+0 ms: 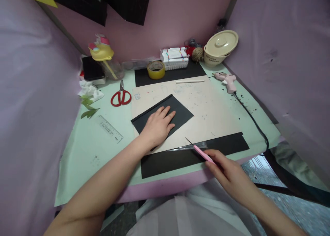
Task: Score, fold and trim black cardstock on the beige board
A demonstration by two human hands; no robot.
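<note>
My left hand (pixel 160 124) lies flat with fingers spread on a black sheet of card (pixel 180 112), which has a folded or raised strip along its far left edge. The card rests at a slant on a large pale board (pixel 216 115) marked with faint scribbles. In my right hand (pixel 224 167) is a pink craft knife (pixel 202 154), its thin dark blade pointing up and left above the board's near edge. The blade is apart from the black card. Under the board, a larger black sheet (pixel 165 165) shows at the front and back.
Red-handled scissors (pixel 121 97), a clear ruler (pixel 110 128) and leaves (pixel 89 108) lie left. Yellow tape (pixel 156 71), a white pen (pixel 190 81) and a box of markers (pixel 175 60) are at the back. A corded pink glue gun (pixel 228 81) and lidded bowl (pixel 215 59) stand right.
</note>
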